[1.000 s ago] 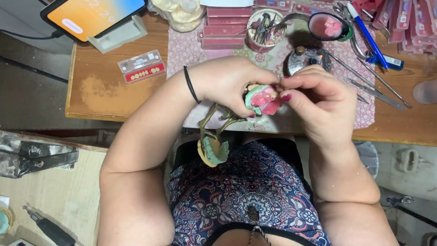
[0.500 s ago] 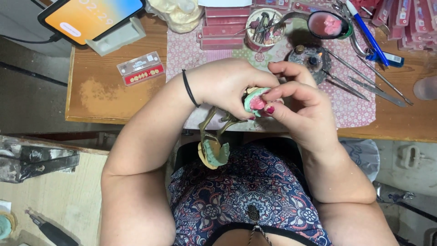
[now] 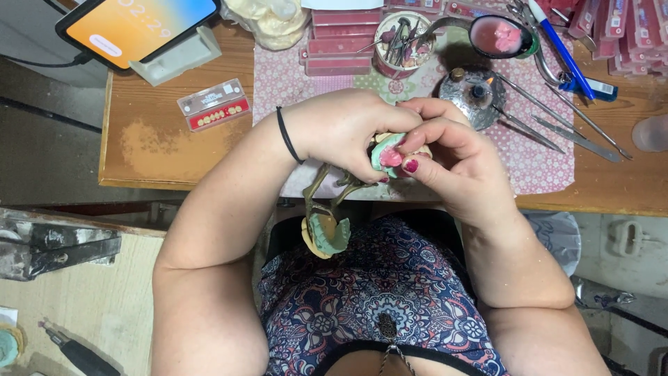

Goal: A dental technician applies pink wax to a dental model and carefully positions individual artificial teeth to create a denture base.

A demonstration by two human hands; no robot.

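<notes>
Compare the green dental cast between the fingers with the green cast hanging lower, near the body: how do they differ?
The upper cast is gripped by the left hand and right hand and carries pink wax; the lower cast hangs untouched on the metal frame, showing no pink. Both look pale green with cream bases.

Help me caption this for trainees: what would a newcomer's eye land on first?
Both hands meet mid-frame: the left hand and right hand pinch a green dental model with pink wax over the table's front edge. A hinged metal frame with a second green cast hangs below it. A lit phone sits at the upper left.
</notes>
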